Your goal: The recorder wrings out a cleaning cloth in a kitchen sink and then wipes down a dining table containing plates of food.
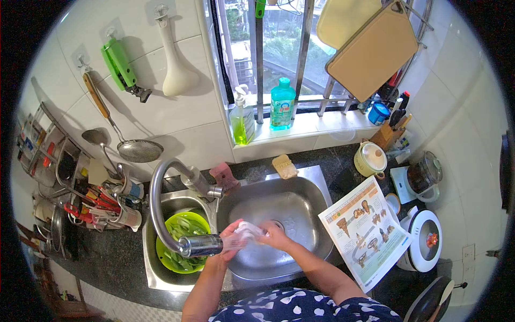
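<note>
Under the tap's running water, my left hand (229, 250) and my right hand (276, 237) both hold a small white thing (249, 231). Spray blurs it, so I cannot tell whether it is cloth or food. My hands are above the left side of the large sink basin (265, 263). The curved metal tap (155, 201) ends in a chrome spray head (201, 245) close beside my left hand. In the smaller basin on the left sits a bright green bowl (163, 257), with green leafy vegetables (185, 227) in water.
A pink sponge (225, 177) and a beige sponge (285, 166) lie behind the sink. Soap bottles (242, 120) stand on the sill. At right are a printed sheet (364, 237), a lidded pot (369, 159) and a white cooker (422, 241). Utensil holders (129, 215) crowd the left.
</note>
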{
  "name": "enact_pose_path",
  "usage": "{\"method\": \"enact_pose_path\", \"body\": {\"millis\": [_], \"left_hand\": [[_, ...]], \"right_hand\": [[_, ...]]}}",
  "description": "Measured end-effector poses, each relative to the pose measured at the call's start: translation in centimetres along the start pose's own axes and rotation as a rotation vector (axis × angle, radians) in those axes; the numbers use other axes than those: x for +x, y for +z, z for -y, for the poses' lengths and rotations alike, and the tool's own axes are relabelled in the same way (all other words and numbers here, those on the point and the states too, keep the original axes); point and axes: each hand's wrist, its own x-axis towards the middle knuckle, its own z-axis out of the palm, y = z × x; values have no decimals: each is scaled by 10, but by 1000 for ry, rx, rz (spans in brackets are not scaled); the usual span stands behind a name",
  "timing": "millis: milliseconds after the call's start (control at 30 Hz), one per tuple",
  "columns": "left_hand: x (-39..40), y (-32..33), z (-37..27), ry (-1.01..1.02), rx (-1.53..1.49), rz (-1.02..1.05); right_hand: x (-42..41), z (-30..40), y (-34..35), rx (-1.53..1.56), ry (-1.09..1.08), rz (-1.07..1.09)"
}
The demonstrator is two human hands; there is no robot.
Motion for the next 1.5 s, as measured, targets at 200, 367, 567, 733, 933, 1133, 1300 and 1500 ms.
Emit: {"method": "enact_pose_path", "body": {"millis": [200, 367, 567, 733, 933, 1133, 1300, 1500], "left_hand": [[2, -15, 4, -106, -92, 31], [5, -45, 26, -181, -48, -158], [12, -24, 42, -241, -259, -374], [10, -11, 46, -234, -285, -386], [8, 2, 46, -223, -312, -400], [0, 18, 53, -204, -348, -424], [11, 25, 55, -203, -361, -423], [4, -22, 42, -298, 123, -564]], "right_hand": [[4, 1, -10, 376, 842, 608], [10, 16, -2, 955, 713, 135], [-3, 62, 40, 173, -61, 428], [-16, 121, 40, 17, -302, 72], [-11, 118, 45, -237, -321, 21], [3, 89, 55, -399, -365, 62], [17, 29, 46, -292, 18, 1], [5, 3, 9, -317, 346, 174]]}}
